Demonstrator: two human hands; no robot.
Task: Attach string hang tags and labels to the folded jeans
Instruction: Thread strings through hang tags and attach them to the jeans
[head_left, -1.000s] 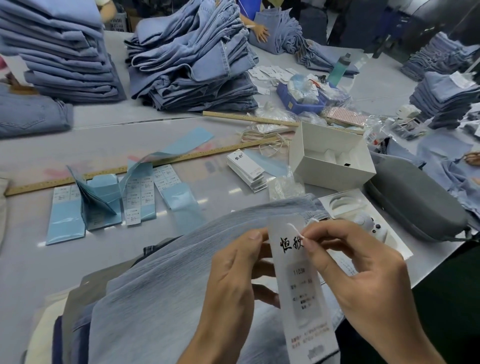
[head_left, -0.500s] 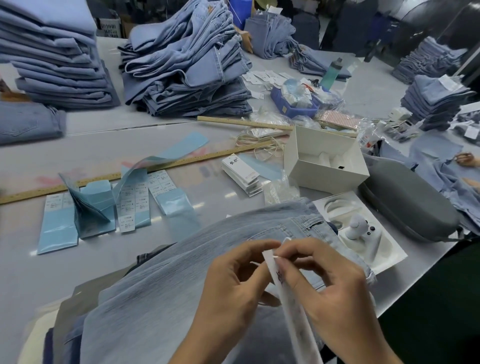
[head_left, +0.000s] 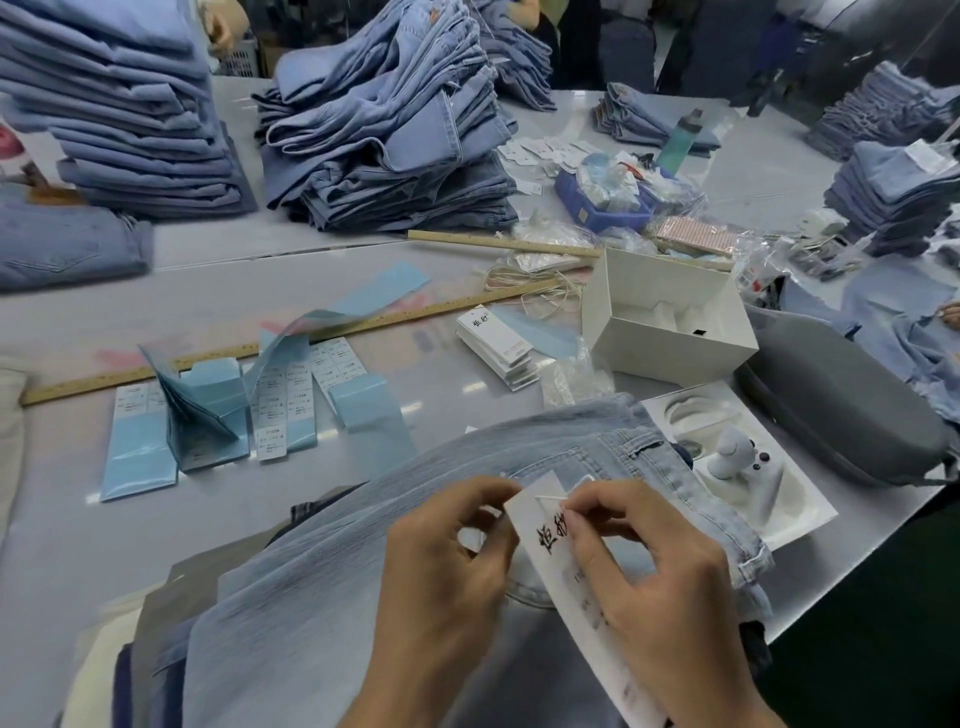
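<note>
A long white hang tag (head_left: 563, 561) with black characters lies slanted over the pale folded jeans (head_left: 332, 582) at the near edge of the grey table (head_left: 93, 530), toward six o'clock. The left hand (head_left: 447, 582) curls its fingers and pinches the tag's top left edge between thumb and forefinger. The right hand (head_left: 660, 587) rests over the tag's right side, thumb and forefinger pinched on a thin white string (head_left: 553, 498) at the tag's top end. The waistband of the jeans points toward two o'clock, just beside a white tray (head_left: 795, 514). At nine to ten o'clock of the hands, light blue label sheets (head_left: 140, 452) lie flat on the table, one strip curling upward, beside a long wooden ruler (head_left: 156, 369). At twelve o'clock sits a small stack of white tags (head_left: 496, 345), with an open white box (head_left: 670, 322) at one o'clock and a grey case (head_left: 841, 415) at two o'clock. Tall piles of blue jeans (head_left: 384, 130) stand well apart at the far side, around eleven to twelve o'clock.
</note>
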